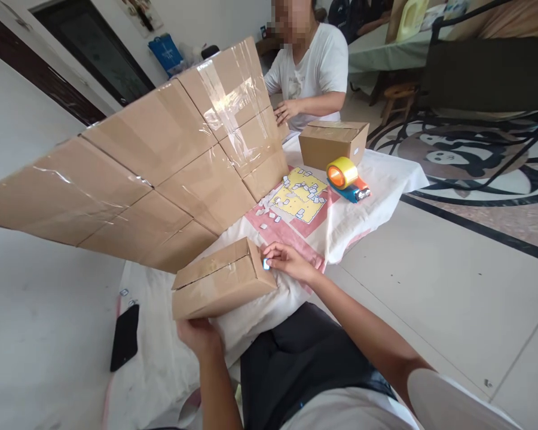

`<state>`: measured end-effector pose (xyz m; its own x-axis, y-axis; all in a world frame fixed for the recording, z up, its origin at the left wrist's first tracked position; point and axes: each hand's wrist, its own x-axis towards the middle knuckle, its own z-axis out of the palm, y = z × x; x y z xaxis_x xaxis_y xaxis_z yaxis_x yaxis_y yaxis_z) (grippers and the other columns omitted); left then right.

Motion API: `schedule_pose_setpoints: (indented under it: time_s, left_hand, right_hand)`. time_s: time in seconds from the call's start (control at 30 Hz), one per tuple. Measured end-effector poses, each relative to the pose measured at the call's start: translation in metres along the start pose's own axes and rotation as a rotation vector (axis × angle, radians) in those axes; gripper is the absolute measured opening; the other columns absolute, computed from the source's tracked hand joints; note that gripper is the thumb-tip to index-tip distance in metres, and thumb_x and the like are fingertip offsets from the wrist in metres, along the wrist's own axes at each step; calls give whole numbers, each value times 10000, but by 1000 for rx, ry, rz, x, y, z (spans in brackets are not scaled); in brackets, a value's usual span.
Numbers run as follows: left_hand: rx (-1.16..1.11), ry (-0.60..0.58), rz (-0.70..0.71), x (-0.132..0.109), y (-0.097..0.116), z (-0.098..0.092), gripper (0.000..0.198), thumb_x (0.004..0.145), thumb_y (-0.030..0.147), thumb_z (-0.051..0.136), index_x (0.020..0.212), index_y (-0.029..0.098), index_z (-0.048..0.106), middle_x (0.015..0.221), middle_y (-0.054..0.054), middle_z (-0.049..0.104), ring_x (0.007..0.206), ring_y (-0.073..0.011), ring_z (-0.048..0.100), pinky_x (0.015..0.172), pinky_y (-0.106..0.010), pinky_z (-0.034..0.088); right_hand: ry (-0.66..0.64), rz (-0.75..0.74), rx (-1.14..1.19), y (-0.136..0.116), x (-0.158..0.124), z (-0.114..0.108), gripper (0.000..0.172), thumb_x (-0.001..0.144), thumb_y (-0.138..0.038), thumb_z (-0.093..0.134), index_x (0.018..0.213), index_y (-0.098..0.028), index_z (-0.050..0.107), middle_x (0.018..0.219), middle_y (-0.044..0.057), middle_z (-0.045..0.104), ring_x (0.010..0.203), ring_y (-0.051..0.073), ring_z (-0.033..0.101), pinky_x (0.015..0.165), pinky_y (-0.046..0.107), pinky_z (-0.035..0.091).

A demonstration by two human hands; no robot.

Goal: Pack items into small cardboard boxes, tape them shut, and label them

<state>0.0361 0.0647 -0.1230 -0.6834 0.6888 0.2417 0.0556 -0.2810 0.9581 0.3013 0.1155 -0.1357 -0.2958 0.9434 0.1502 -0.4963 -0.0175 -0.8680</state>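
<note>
A small closed cardboard box (219, 279) lies on the white cloth (385, 179) in front of me. My left hand (199, 335) grips its near bottom edge with curled fingers. My right hand (287, 261) is at the box's right end, fingers pinched on a small white piece (266, 263) pressed against the cardboard. More small white pieces (302, 194) lie scattered on a yellow and pink sheet (296, 209) further along the cloth.
A wall of taped stacked boxes (161, 155) stands to the left. Beyond are another small box (332, 142), a yellow tape roll (342, 172) on a blue dispenser, and a seated person in a white shirt (311, 68). A black phone (125, 336) lies at my left.
</note>
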Motion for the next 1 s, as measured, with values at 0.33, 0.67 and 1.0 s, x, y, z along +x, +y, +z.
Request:
schedule_pose_setpoints:
  time_s: [0.33, 0.67, 1.0]
  left_hand:
    - [-155, -4, -69, -3, -1, 4, 432, 892, 342, 541, 1287, 202, 644, 1348, -66, 662, 1314, -215, 572, 1167, -351, 402]
    - [-161, 53, -144, 2, -12, 0, 440, 863, 321, 518, 1261, 195, 656, 1344, -60, 667, 1308, -209, 576, 1190, -363, 373]
    - [-111, 48, -136, 0, -12, -1, 434, 845, 286, 549, 1253, 186, 660, 1349, -79, 657, 1275, -207, 595, 1159, -367, 412]
  right_hand:
    - [46, 17, -38, 1, 2, 12, 421, 735, -454, 838, 964, -208, 585, 850, -29, 583, 738, 103, 580, 745, 268, 460]
    - [297, -116, -442, 17, -12, 20, 309, 832, -485, 727, 927, -192, 699, 786, 8, 604, 684, 148, 511, 681, 309, 435]
    - [199, -81, -397, 20, -33, 34, 655, 907, -713, 541, 1369, -263, 653, 1375, 99, 639, 1350, 318, 495, 1173, 500, 330]
